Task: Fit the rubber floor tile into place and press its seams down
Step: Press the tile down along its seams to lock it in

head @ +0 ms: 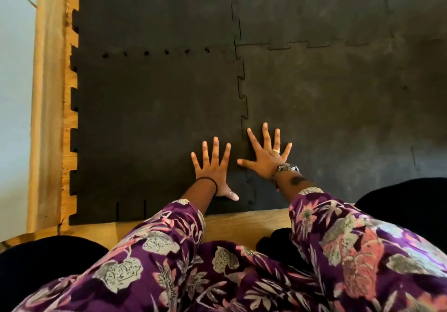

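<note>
A black rubber floor tile (154,123) with jigsaw edges lies flat in the near left of the floor, interlocked with the black tile (333,108) to its right. The toothed seam (244,98) between them runs away from me. My left hand (214,169) lies flat on the left tile, fingers spread, just left of the seam. My right hand (266,153) lies flat with fingers spread, its thumb and forefinger across the seam and its palm on the right tile. Neither hand holds anything. The cross seam (157,52) at the tile's far edge shows small open gaps.
Two more black tiles (314,9) are laid farther away. Bare wooden floor (48,108) shows along the left edge, where the tile's teeth stick out, and as a strip (242,224) near my knees. A pale wall (14,69) stands at the far left.
</note>
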